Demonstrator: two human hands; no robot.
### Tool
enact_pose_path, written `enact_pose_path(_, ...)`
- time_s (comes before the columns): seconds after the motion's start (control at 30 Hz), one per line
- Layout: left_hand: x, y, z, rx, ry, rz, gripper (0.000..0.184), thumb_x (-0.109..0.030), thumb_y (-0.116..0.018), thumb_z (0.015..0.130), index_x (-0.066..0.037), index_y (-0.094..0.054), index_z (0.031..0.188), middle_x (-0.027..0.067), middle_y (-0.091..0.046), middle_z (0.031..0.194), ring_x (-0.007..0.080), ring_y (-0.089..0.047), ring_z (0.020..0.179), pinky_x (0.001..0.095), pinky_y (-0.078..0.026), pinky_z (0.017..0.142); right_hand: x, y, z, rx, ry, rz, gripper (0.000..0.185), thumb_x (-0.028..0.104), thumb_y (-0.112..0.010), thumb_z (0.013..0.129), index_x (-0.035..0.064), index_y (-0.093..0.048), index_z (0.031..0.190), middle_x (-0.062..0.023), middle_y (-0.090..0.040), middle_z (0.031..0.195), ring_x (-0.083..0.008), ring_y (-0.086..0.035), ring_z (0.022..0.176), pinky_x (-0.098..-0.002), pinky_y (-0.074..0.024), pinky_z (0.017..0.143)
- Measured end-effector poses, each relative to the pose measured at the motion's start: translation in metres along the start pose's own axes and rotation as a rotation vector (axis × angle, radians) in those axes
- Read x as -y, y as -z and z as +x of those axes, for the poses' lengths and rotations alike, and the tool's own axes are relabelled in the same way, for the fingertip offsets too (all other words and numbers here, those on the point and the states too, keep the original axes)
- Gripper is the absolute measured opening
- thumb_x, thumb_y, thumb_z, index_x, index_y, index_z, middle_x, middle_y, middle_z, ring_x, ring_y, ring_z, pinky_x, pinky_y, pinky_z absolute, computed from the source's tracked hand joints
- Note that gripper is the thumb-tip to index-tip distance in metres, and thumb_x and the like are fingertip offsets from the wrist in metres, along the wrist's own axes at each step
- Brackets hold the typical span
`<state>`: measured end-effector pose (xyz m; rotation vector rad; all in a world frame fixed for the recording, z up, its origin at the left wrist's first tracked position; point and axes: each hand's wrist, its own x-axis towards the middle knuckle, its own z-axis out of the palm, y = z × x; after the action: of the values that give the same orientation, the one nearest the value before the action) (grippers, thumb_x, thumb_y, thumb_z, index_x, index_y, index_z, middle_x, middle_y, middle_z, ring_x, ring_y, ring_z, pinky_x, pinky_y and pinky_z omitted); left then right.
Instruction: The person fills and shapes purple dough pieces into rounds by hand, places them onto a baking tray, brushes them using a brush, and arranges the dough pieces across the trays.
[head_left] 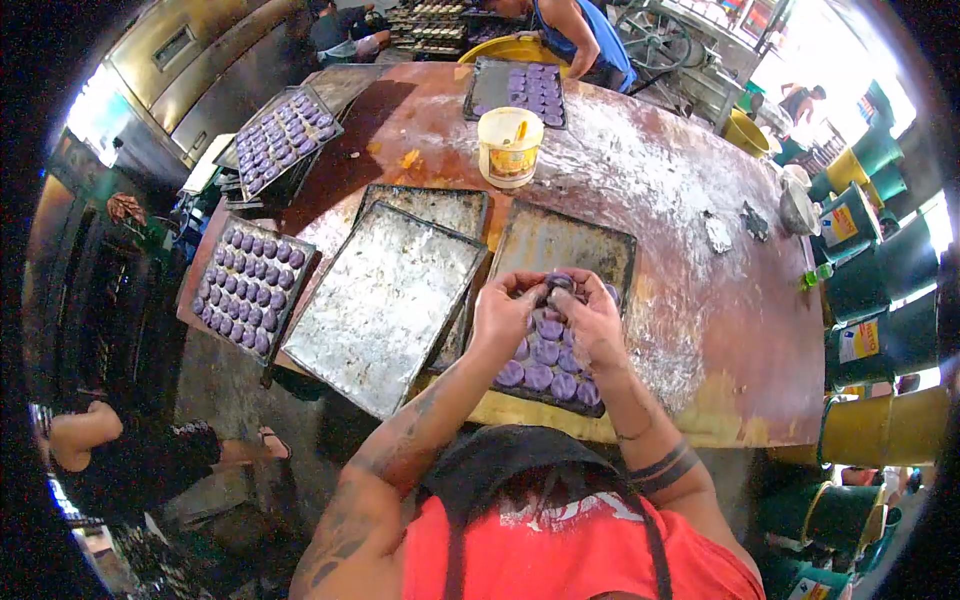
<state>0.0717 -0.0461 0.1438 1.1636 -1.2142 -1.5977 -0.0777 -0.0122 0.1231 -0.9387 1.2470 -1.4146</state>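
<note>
Both my left hand (508, 308) and my right hand (592, 318) are closed around one piece of purple dough (560, 281), fingertips meeting on it. They are above a dark baking tray (567, 236) whose near part carries rows of round purple dough pieces (537, 377). The far part of that tray shows bare metal. My fingers hide part of the held piece and some pieces beneath. To the left, a floury metal sheet (385, 305) lies over other trays.
Trays of purple pieces stand at the left (250, 287), back left (285, 138) and far edge (515, 92). A white tub (509, 147) stands mid-table. A person in blue (590, 45) leans at the far edge; another person is at lower left. Buckets (858, 340) line the right.
</note>
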Motion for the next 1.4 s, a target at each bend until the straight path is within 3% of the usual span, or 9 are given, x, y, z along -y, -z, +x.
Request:
enact_pose_path(0.13,0.028,-0.021,-0.009,-0.171,-0.438,-0.012,0.020,-0.001,-0.063,0.089,0.001,-0.064,0.109,0.0060,-0.068,0.091,0.0162,-0.065,0.086,0.0282,-0.052,0.079,0.043,-0.013,-0.008,-0.124,0.317,-0.639,0.019,0.003,-0.066,0.084,0.0019,-0.068,0.103,-0.0077,-0.064,0.102,-0.0194,-0.061,0.096,-0.0312,-0.0481,0.086)
enact_pose_path(0.3,0.031,0.010,0.026,0.136,0.204,-0.583,0.029,-0.006,-0.071,0.086,-0.002,-0.061,0.113,0.0104,-0.066,0.102,0.0159,-0.065,0.090,0.0283,-0.055,0.076,0.027,-0.006,-0.007,0.078,0.545,-0.839,0.029,0.002,-0.066,0.081,0.0032,-0.067,0.110,-0.0143,-0.060,0.125,-0.0316,-0.057,0.115,-0.0392,-0.0460,0.097)
enact_pose_path(0.4,0.015,0.011,0.010,0.043,0.070,-0.266,0.025,-0.004,-0.072,0.085,0.001,-0.063,0.107,0.0086,-0.067,0.099,0.0170,-0.065,0.088,0.0285,-0.055,0.074,0.032,-0.004,0.001,0.217,0.519,-0.827,0.038,0.004,-0.071,0.073,0.0054,-0.064,0.111,-0.0149,-0.060,0.125,-0.0332,-0.054,0.122,-0.0408,-0.0439,0.102)
enact_pose_path(0.6,0.046,-0.011,0.015,0.445,0.295,-0.720,0.020,-0.015,-0.070,0.088,-0.008,-0.064,0.105,0.0045,-0.066,0.098,0.0163,-0.065,0.088,0.0316,-0.053,0.080,0.028,0.013,0.024,0.450,0.598,-0.763,0.035,0.003,-0.076,0.059,0.0037,-0.061,0.091,-0.0106,-0.065,0.111,-0.0302,-0.062,0.103,-0.0378,-0.0489,0.089)
enact_pose_path(0.67,0.062,-0.010,0.013,0.455,0.354,-0.700,0.019,-0.018,-0.070,0.089,-0.009,-0.064,0.105,0.0037,-0.066,0.097,0.0151,-0.064,0.086,0.0313,-0.054,0.080,0.009,0.009,0.014,0.222,0.565,-0.743,0.031,0.003,-0.075,0.060,0.0031,-0.059,0.088,-0.0094,-0.064,0.097,-0.0287,-0.062,0.092,-0.0371,-0.0494,0.084)
enact_pose_path(0.8,0.064,0.005,0.005,0.103,0.426,-0.519,0.026,-0.012,-0.069,0.089,-0.006,-0.063,0.113,0.0039,-0.066,0.096,0.0141,-0.063,0.083,0.0278,-0.052,0.073,-0.029,0.000,-0.008,0.121,0.254,-0.606,0.041,0.005,-0.075,0.065,0.0020,-0.061,0.103,-0.0179,-0.058,0.112,-0.0321,-0.059,0.104,-0.0391,-0.0489,0.088)
enact_pose_path(0.97,0.087,0.019,-0.001,0.011,-0.016,0.326,0.051,-0.003,-0.061,0.089,0.003,-0.046,0.138,0.0159,-0.061,0.124,0.0216,-0.062,0.108,0.0282,-0.046,0.094,-0.067,0.002,0.007,0.081,-0.220,-0.534,0.035,0.010,-0.071,0.084,0.0007,-0.062,0.116,-0.0091,-0.066,0.090,-0.0137,-0.064,0.090,-0.0278,-0.0510,0.077)
enact_pose_path(1.13,0.123,0.057,-0.003,-0.232,0.035,0.103,0.069,0.002,-0.062,0.085,0.000,-0.032,0.147,0.0173,-0.048,0.141,0.0248,-0.049,0.127,0.0339,-0.036,0.108,-0.092,0.011,0.086,-0.003,0.091,-0.844,0.027,0.013,-0.068,0.080,0.0020,-0.068,0.105,-0.0107,-0.070,0.085,-0.0242,-0.068,0.079,-0.0378,-0.0526,0.074)
enact_pose_path(1.4,0.167,0.216,-0.125,-0.703,-0.166,0.151,0.043,0.006,-0.058,0.082,0.002,-0.054,0.125,0.0138,-0.056,0.127,0.0246,-0.053,0.119,0.0374,-0.040,0.105,-0.127,0.006,0.100,0.191,0.489,-1.370,0.046,0.028,-0.059,0.087,0.0043,-0.057,0.126,-0.0161,-0.049,0.137,-0.0401,-0.042,0.127,-0.0481,-0.0363,0.104)
